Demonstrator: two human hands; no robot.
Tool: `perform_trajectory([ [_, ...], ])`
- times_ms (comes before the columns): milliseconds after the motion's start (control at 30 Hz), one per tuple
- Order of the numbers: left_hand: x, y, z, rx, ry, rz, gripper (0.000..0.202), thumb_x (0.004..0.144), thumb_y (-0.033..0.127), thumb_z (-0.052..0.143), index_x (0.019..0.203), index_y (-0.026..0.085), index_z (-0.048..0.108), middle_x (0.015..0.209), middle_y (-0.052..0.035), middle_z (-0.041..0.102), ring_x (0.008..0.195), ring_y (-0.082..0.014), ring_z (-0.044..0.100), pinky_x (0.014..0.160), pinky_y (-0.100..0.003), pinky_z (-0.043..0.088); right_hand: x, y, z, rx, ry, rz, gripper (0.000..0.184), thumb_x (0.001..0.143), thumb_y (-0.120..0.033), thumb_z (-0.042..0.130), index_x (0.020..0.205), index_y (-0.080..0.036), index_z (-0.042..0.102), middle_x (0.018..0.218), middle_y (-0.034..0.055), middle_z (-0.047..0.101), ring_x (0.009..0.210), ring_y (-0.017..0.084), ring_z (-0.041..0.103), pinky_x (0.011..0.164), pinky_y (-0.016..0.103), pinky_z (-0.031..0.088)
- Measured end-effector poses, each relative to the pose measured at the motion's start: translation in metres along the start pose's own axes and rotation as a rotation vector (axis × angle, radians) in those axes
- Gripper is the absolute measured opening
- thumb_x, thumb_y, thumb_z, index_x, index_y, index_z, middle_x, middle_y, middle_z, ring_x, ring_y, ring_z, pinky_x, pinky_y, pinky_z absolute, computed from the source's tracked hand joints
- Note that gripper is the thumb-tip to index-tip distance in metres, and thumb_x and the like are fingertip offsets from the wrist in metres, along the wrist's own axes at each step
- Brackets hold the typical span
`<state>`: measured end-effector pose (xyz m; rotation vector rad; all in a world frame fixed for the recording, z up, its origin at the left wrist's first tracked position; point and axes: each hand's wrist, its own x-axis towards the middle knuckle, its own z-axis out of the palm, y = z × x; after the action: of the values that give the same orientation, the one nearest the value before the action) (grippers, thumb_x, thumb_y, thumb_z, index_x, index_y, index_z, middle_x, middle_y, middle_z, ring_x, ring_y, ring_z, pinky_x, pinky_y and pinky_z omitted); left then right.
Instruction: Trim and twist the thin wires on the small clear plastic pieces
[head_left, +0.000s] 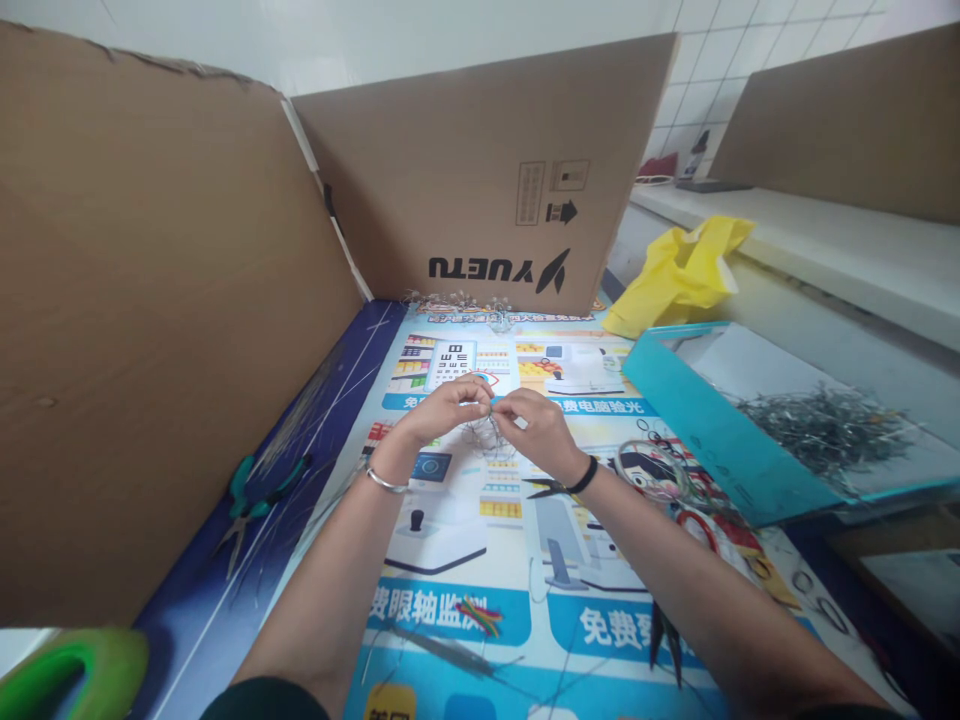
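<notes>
My left hand [450, 405] and my right hand [536, 428] meet over the middle of a printed poster [450, 610] that covers the table. Both pinch a small tangle of thin wire [487, 432] between thumb and fingertips. The wire piece hangs just below the fingers. A silver bangle sits on my left wrist and a black band on my right wrist.
Cardboard walls [150, 330] stand at the left and back. Green-handled pliers [251, 500] lie at the left, and dark cutters [664, 635] sit by my right forearm. A teal tray [705, 430] holds a heap of wire pieces [825, 425]. A yellow bag [679, 275] lies beyond it.
</notes>
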<state>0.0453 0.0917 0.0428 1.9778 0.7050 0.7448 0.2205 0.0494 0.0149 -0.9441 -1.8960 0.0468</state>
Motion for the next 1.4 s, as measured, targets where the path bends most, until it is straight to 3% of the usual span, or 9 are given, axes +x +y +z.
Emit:
perform_trajectory([
  [267, 0.0015, 0.0049, 0.0022, 0.042, -0.006, 0.028, 0.017, 0.078, 0.031, 0.059, 0.070, 0.015, 0.061, 0.089, -0.0050, 0.058, 0.095, -0.0165, 0.052, 0.096, -0.033, 0.033, -0.0019, -0.0048, 0.0041, -0.035, 0.053, 0.036, 0.014, 0.071, -0.009, 0.051, 0.064, -0.020, 0.055, 0.064, 0.0024, 0.059, 0.064, 0.015, 0.055, 0.063, 0.029, 0.045],
  [567, 0.0011, 0.0019, -0.0004, 0.063, -0.041, 0.051, 0.020, 0.082, 0.030, 0.053, 0.070, 0.015, 0.055, 0.089, -0.0056, 0.056, 0.088, -0.0159, 0.051, 0.085, -0.030, 0.039, -0.0013, -0.0074, 0.0042, 0.028, 0.054, 0.132, 0.014, 0.068, -0.008, 0.050, 0.066, -0.020, 0.056, 0.062, 0.0000, 0.058, 0.059, 0.013, 0.053, 0.059, 0.024, 0.043],
  [967, 0.0014, 0.0035, -0.0002, 0.127, 0.021, 0.063, 0.009, 0.077, 0.017, 0.052, 0.069, 0.014, 0.055, 0.085, -0.0039, 0.055, 0.078, -0.0129, 0.051, 0.073, -0.026, 0.041, -0.0011, -0.0078, 0.0027, 0.103, 0.041, 0.208, 0.012, 0.067, -0.009, 0.051, 0.066, -0.019, 0.058, 0.064, 0.0000, 0.059, 0.060, 0.012, 0.054, 0.060, 0.023, 0.044],
  [1400, 0.0031, -0.0001, 0.0006, 0.213, 0.067, 0.082, 0.009, 0.073, 0.008, 0.048, 0.068, 0.015, 0.053, 0.080, -0.0022, 0.055, 0.074, -0.0117, 0.051, 0.070, -0.025, 0.042, -0.0016, -0.0050, 0.0023, 0.140, 0.011, 0.271, 0.011, 0.066, -0.009, 0.050, 0.066, -0.019, 0.055, 0.064, -0.0007, 0.057, 0.059, 0.011, 0.053, 0.059, 0.023, 0.043],
])
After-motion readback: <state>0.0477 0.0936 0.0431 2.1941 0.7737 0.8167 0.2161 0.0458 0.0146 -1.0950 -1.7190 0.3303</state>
